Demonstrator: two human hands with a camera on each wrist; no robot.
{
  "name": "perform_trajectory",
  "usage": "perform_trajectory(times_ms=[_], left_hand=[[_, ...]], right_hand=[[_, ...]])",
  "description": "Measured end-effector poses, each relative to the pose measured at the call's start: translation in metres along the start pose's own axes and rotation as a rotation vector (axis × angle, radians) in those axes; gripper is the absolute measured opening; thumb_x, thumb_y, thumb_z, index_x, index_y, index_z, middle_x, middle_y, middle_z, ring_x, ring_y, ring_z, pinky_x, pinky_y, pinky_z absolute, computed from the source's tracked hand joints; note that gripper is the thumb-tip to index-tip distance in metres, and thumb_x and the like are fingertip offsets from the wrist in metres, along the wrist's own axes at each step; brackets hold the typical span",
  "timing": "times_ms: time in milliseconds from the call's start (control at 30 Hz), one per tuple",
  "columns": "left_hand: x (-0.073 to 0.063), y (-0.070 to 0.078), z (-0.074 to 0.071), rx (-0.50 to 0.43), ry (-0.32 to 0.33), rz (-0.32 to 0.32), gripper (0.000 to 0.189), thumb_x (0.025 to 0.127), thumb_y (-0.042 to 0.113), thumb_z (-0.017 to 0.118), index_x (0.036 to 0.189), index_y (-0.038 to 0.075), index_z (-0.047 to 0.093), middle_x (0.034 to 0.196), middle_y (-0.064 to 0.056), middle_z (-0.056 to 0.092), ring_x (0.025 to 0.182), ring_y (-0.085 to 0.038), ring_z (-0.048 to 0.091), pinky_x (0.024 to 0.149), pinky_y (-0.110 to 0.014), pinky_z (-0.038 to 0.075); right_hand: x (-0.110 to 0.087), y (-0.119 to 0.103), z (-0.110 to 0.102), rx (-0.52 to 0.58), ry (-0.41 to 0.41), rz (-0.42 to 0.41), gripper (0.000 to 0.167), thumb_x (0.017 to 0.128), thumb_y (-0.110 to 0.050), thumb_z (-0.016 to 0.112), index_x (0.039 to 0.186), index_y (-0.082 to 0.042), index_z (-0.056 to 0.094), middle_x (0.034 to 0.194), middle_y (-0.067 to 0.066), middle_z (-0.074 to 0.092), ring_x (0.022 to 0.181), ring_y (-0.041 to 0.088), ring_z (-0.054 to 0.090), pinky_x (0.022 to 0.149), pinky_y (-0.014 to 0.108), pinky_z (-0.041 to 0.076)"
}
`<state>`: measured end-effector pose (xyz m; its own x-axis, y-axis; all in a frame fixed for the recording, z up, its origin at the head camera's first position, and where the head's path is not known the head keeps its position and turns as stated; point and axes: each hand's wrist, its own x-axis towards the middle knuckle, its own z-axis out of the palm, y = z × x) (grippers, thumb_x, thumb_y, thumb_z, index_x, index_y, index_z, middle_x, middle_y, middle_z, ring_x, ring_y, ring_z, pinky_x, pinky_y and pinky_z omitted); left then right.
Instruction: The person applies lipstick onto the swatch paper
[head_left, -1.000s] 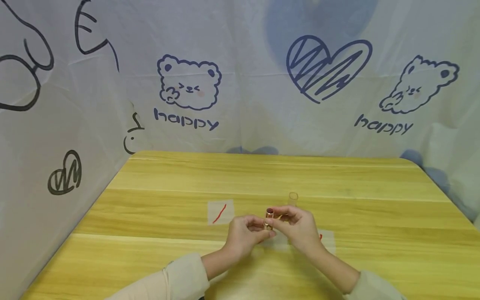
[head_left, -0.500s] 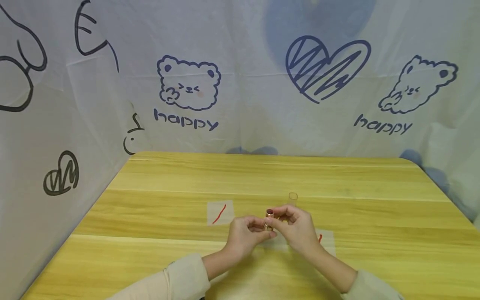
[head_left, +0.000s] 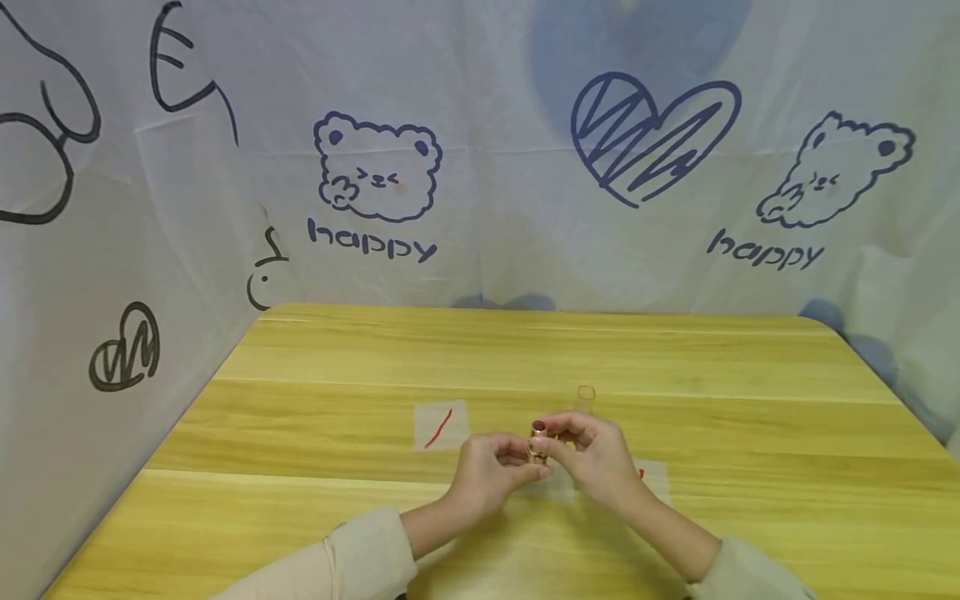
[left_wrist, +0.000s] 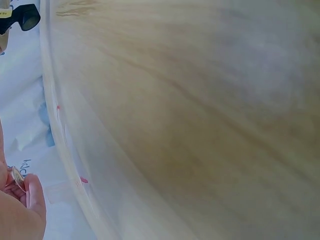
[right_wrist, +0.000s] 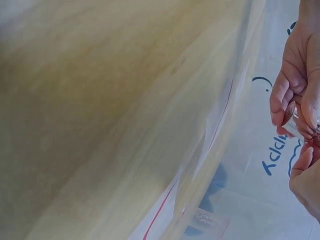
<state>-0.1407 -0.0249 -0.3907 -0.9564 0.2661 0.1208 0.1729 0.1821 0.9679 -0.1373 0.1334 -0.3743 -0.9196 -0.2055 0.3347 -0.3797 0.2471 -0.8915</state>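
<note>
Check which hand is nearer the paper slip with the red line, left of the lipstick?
Left. The left hand sits just right of the paper slip, holding the lipstick; the right hand is beyond the lipstick, farther right.

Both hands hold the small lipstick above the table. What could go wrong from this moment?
1. The lipstick is small and pinched only by fingertips of the left hand and right hand; the grip may slip.
2. The clear cap stands upright just behind the hands and might be knocked over.
</note>
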Motion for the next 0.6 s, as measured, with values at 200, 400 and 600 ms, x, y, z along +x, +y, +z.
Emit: perform_trajectory(times_ms=[200, 400, 600], left_hand=[[0.0, 0.0, -0.001, -0.003, -0.016, 0.005, 0.022, 0.072, 0.005, 0.077, 0.087, -0.007, 0.068, 0.085, -0.021, 0.07, 0.075, -0.025, 0.069, 0.065, -0.018, 0.056], [0.0, -0.001, -0.002, 0.021, 0.008, -0.031, 0.024, 0.071, 0.007, 0.078, 0.088, -0.006, 0.068, 0.087, -0.019, 0.07, 0.077, -0.023, 0.069, 0.066, -0.018, 0.056], [0.004, -0.001, -0.001, -0.014, 0.057, -0.055, 0.025, 0.072, 0.007, 0.079, 0.089, -0.006, 0.067, 0.086, -0.019, 0.07, 0.077, -0.021, 0.07, 0.065, -0.019, 0.057]], right_hand=[[0.001, 0.001, -0.002, -0.005, -0.026, -0.025, 0.018, 0.082, -0.005, 0.068, 0.096, 0.006, 0.065, 0.088, 0.02, 0.068, 0.073, 0.001, 0.061, 0.067, 0.021, 0.055], [0.003, 0.002, -0.004, -0.036, -0.059, 0.0, 0.021, 0.082, -0.008, 0.068, 0.098, 0.005, 0.067, 0.091, 0.018, 0.07, 0.074, 0.002, 0.06, 0.067, 0.019, 0.054], [0.012, 0.004, -0.017, -0.106, -0.051, 0.055, 0.026, 0.084, -0.014, 0.067, 0.105, 0.001, 0.067, 0.102, 0.016, 0.069, 0.079, -0.001, 0.058, 0.061, 0.015, 0.049]])
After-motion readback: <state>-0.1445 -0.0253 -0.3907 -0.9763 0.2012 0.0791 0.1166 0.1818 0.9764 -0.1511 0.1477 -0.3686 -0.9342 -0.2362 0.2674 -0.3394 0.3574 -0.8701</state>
